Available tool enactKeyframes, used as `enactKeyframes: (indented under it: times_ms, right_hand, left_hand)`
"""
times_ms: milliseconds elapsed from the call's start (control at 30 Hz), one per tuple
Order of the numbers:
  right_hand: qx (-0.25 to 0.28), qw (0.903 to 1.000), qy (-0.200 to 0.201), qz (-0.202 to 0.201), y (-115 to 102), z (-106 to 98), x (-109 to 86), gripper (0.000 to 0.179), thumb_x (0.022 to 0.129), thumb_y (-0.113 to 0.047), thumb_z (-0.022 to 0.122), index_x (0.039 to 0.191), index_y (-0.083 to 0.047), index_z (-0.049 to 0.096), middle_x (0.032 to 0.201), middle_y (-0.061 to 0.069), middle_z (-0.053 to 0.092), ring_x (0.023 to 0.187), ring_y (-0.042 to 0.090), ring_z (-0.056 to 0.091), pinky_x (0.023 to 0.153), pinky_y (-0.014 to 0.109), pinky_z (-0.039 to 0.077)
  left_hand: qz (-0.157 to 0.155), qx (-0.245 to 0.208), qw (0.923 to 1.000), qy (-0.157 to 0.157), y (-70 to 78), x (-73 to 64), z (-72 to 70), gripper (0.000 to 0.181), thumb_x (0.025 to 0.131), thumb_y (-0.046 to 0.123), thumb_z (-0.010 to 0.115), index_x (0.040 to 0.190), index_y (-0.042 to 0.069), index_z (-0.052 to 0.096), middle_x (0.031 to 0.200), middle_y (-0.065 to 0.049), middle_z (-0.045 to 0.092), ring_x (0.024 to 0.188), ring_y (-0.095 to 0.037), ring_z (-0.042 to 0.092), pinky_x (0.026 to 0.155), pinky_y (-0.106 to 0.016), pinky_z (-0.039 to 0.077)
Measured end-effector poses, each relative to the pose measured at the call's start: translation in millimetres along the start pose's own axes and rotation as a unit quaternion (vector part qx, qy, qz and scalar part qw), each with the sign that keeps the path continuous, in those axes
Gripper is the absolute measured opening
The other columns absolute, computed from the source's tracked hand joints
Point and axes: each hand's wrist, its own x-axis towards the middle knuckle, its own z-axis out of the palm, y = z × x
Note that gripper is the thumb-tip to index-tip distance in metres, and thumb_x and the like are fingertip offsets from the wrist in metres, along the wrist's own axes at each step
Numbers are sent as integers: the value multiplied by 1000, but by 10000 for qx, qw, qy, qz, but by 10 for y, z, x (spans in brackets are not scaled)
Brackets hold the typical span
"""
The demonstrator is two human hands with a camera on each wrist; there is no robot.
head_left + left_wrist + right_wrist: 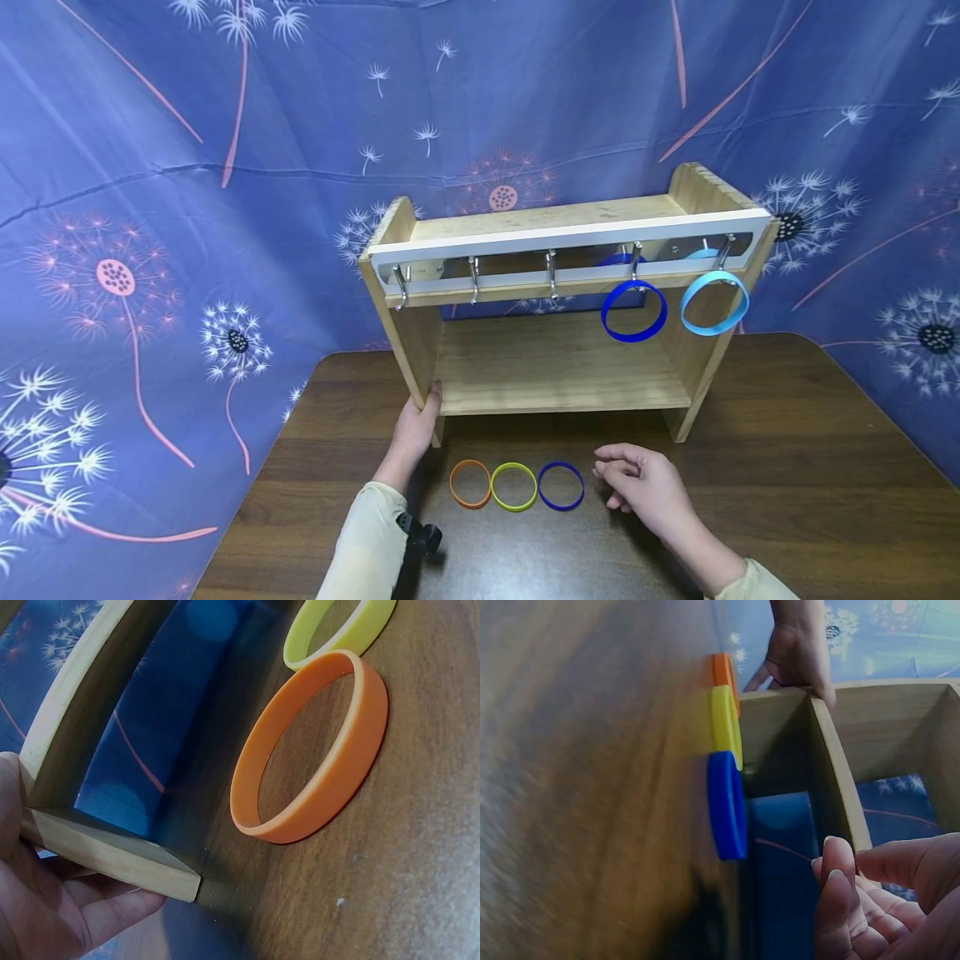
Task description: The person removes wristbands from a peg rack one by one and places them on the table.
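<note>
My left hand (414, 429) grips the lower left side panel of a wooden shelf (562, 362), thumb on the inner side and fingers behind it in the left wrist view. Above the tabletop, my right hand (648, 487) holds nothing, its fingers loosely bent. Just left of it lies a dark blue wristband (561, 486), in a row with a yellow-green wristband (514, 487) and an orange wristband (367, 742). From the shelf's two rightmost hooks hang a blue wristband (633, 311) and a light blue wristband (715, 303).
A white-edged rail (570, 236) with several metal hooks runs across the shelf's upper front. The three hooks on the left carry no band. Beneath everything is a brown wooden table (825, 467), with a blue dandelion-patterned cloth (300, 108) behind it.
</note>
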Motion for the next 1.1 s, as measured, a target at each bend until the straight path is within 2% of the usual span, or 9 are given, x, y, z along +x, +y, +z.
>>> enactKeyframes:
  times_ms: [200, 333, 567, 733, 1100]
  right_hand:
    - [141, 9995, 222, -188, -111, -82, 25, 23, 91, -1, 64, 113, 6, 64, 95, 20, 71, 52, 18, 62, 50, 30, 53]
    - [187, 9991, 259, -271, -185, -125, 28, 24, 91, -4, 66, 113, 5, 64, 96, 16, 72, 54, 18, 63, 53, 34, 55]
    - [251, 9986, 246, -404, -279, -200, 42, 29, 93, -9, 67, 118, 3, 63, 97, 10, 73, 58, 18, 65, 55, 32, 55]
    - [283, 9973, 308, -595, -347, -252, 41, 30, 93, -10, 67, 119, 4, 63, 96, 7, 74, 59, 18, 66, 55, 33, 56]
    - [280, 9926, 417, -1102, -518, -362, 44, 33, 96, -11, 63, 121, 9, 59, 92, -11, 73, 61, 17, 67, 54, 30, 55]
  left_hand:
    - [40, -24, 10000, 7, -11, 10, 6, 49, 100, 46, 49, 126, 6, 59, 121, -20, 61, 116, -35, 53, 100, -52, 40]
    - [27, -23, 10000, -41, -27, 13, 10, 50, 100, 47, 48, 126, 6, 58, 119, -20, 61, 115, -34, 54, 99, -52, 41]
    - [43, -48, 9999, -85, -27, 13, 4, 51, 100, 46, 47, 130, 6, 56, 124, -20, 60, 119, -35, 52, 99, -53, 40]
    - [65, -35, 10000, -63, -29, 14, 5, 50, 100, 47, 47, 127, 6, 58, 121, -20, 61, 116, -35, 53, 99, -52, 41]
    - [76, -7, 10000, -33, -41, 26, 10, 49, 100, 47, 47, 126, 7, 58, 117, -18, 61, 114, -33, 53, 99, -51, 41]
